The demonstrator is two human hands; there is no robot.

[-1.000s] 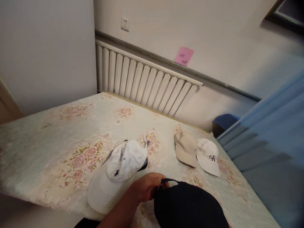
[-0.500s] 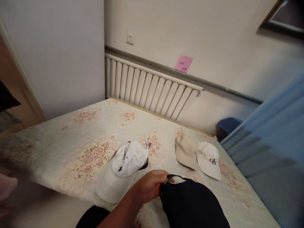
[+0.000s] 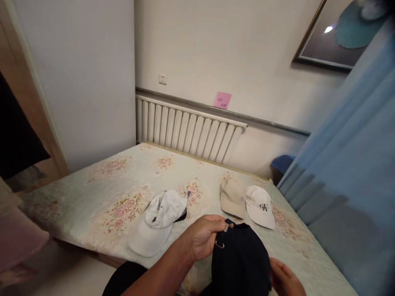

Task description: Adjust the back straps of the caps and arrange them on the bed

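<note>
My left hand (image 3: 206, 236) is closed on the back strap and metal buckle of a dark navy cap (image 3: 242, 263), held just above the near edge of the bed (image 3: 101, 195). My right hand (image 3: 285, 280) shows at the bottom right, touching the cap's side; its fingers are partly hidden. A white cap with a small dark logo (image 3: 157, 220) lies to the left of my left hand. Farther back rest a beige cap (image 3: 232, 198) and a white cap with dark letters (image 3: 261, 205), side by side.
The bed has a pale floral cover. A white radiator (image 3: 188, 131) runs along the wall behind it, with a pink note (image 3: 222, 100) above. A blue curtain (image 3: 348, 176) hangs at right, a blue bin (image 3: 282, 163) beside it, a wooden door frame (image 3: 21, 94) at left.
The view has pulled back and tilted up. The navy cap has turned so its buckle shows in my left hand, and my right hand has come into view on the cap.
</note>
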